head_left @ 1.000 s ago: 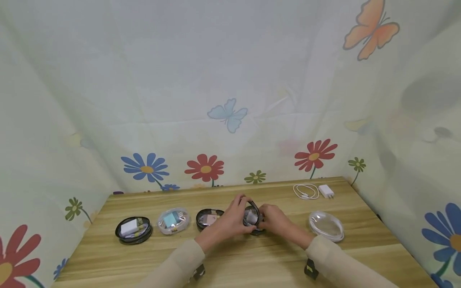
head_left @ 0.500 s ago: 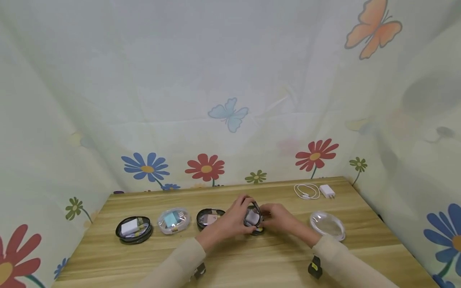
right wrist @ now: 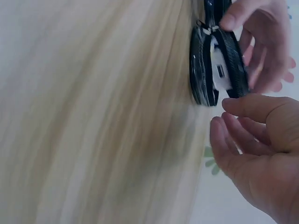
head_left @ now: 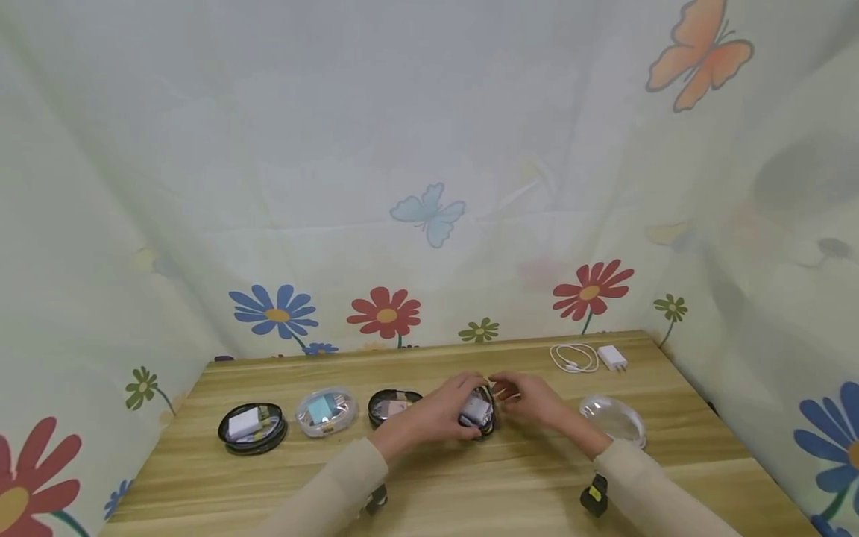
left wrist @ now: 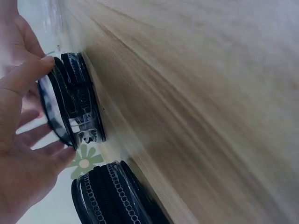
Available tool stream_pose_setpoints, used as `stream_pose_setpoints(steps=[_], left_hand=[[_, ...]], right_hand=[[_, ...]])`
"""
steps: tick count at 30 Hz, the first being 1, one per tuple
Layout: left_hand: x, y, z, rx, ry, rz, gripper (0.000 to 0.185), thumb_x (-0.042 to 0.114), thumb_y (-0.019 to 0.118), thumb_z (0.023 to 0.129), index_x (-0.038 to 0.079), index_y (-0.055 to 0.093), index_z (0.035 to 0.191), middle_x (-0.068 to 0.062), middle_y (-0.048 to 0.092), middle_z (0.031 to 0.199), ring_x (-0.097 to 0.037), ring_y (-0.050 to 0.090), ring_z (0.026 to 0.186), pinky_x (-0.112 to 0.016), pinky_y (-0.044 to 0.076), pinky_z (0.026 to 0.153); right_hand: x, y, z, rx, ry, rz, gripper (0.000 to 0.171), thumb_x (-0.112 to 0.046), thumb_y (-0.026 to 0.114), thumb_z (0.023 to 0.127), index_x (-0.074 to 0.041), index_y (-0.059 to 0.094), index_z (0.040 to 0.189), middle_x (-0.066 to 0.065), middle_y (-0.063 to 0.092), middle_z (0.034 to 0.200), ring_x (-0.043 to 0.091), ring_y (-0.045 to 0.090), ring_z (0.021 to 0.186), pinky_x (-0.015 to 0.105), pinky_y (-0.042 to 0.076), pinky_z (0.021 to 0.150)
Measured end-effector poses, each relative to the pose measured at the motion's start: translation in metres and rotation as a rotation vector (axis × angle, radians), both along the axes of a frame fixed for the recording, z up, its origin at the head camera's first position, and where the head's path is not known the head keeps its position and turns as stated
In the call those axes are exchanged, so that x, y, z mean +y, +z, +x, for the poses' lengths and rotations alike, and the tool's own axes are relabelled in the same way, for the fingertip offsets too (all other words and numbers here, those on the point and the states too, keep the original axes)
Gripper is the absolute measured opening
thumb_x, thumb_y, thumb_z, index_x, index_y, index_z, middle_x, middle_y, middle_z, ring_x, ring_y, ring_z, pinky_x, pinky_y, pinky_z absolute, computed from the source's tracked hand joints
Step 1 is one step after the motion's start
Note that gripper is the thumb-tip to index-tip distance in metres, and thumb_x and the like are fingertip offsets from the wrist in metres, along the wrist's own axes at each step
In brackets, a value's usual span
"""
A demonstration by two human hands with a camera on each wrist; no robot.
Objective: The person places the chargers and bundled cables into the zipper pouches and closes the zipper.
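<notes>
From my feed I see a light wood-grain counter (head_left: 443, 485) set into a corner draped on three sides with pale greenish cloth (head_left: 403, 134). The cloth is printed with flowers along its lower edge, red (head_left: 384, 313) and blue (head_left: 274, 313) (smaller olive ones between), a pale blue butterfly (head_left: 428, 213) at the middle and an orange butterfly (head_left: 701, 52) high on the right. The light is soft and even.

Both sleeved arms are stretched to the frame's lower centre; the left hand (head_left: 439, 415) is curled in a grip, the right hand (head_left: 530, 399) loosely bent beside it.
</notes>
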State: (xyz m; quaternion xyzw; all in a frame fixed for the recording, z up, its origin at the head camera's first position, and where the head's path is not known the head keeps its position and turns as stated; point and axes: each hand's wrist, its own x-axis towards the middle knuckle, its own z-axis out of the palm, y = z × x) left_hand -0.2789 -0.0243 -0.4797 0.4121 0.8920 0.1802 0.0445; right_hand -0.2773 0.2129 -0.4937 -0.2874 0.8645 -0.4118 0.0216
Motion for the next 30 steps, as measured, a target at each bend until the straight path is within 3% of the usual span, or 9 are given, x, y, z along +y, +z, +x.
stream_pose_setpoints(steps=[5, 10, 16, 19, 22, 26, 30], left_hand=[[0.000, 0.000, -0.003, 0.026, -0.056, -0.101, 0.063, 0.041, 0.077, 0.091, 0.016, 0.056, 0.145, -0.006, 0.036, 0.162, -0.025, 0.033, 0.149, -0.039, 0.036, 0.116], [0.003, 0.002, -0.007, 0.059, -0.053, -0.198, 0.062, 0.050, 0.071, 0.093, 0.022, 0.057, 0.146, -0.004, 0.041, 0.159, -0.023, 0.039, 0.145, -0.035, 0.038, 0.115], [0.009, 0.012, -0.005, 0.123, -0.032, -0.286, 0.065, 0.062, 0.067, 0.090, 0.027, 0.060, 0.143, -0.001, 0.052, 0.146, -0.021, 0.051, 0.125, -0.033, 0.048, 0.102], [0.010, 0.017, -0.003, 0.099, -0.019, -0.329, 0.063, 0.064, 0.064, 0.091, 0.030, 0.059, 0.144, 0.001, 0.054, 0.137, -0.018, 0.050, 0.114, -0.032, 0.050, 0.092], [0.009, 0.024, 0.000, 0.040, 0.011, -0.390, 0.059, 0.059, 0.063, 0.095, 0.033, 0.055, 0.147, 0.000, 0.051, 0.135, -0.017, 0.047, 0.113, -0.034, 0.049, 0.090], [0.011, 0.028, 0.009, -0.001, 0.057, -0.460, 0.065, 0.051, 0.069, 0.093, 0.027, 0.051, 0.151, -0.003, 0.047, 0.136, -0.018, 0.045, 0.115, -0.034, 0.048, 0.090], [0.017, 0.020, 0.020, 0.120, 0.127, -0.476, 0.067, 0.054, 0.069, 0.093, 0.011, 0.056, 0.143, -0.007, 0.053, 0.126, -0.019, 0.050, 0.108, -0.032, 0.051, 0.086]], right_hand=[[0.011, 0.006, 0.003, 0.000, -0.018, 0.023, 0.043, 0.010, 0.065, 0.089, 0.016, 0.054, 0.130, 0.030, 0.067, 0.112, 0.043, 0.069, 0.102, 0.043, 0.059, 0.084], [0.017, 0.010, 0.007, 0.004, -0.039, 0.045, 0.038, 0.009, 0.063, 0.092, 0.012, 0.058, 0.129, 0.030, 0.067, 0.114, 0.043, 0.069, 0.102, 0.041, 0.059, 0.085], [0.017, 0.014, 0.009, 0.031, -0.037, 0.071, 0.034, 0.008, 0.063, 0.092, 0.008, 0.061, 0.127, 0.029, 0.067, 0.115, 0.040, 0.070, 0.100, 0.041, 0.059, 0.084], [0.015, 0.016, 0.009, 0.034, -0.035, 0.076, 0.033, 0.009, 0.062, 0.092, 0.008, 0.062, 0.126, 0.029, 0.067, 0.115, 0.039, 0.070, 0.100, 0.042, 0.058, 0.084], [0.015, 0.017, 0.009, 0.042, -0.037, 0.081, 0.033, 0.008, 0.062, 0.092, 0.009, 0.062, 0.125, 0.029, 0.067, 0.115, 0.041, 0.069, 0.100, 0.045, 0.058, 0.085], [0.015, 0.018, 0.009, 0.061, -0.042, 0.091, 0.032, 0.007, 0.063, 0.092, 0.009, 0.062, 0.124, 0.028, 0.067, 0.115, 0.043, 0.069, 0.100, 0.048, 0.058, 0.085], [0.016, 0.019, 0.010, 0.068, -0.048, 0.115, 0.029, 0.006, 0.066, 0.091, 0.008, 0.063, 0.120, 0.026, 0.068, 0.115, 0.042, 0.069, 0.100, 0.048, 0.058, 0.084]])
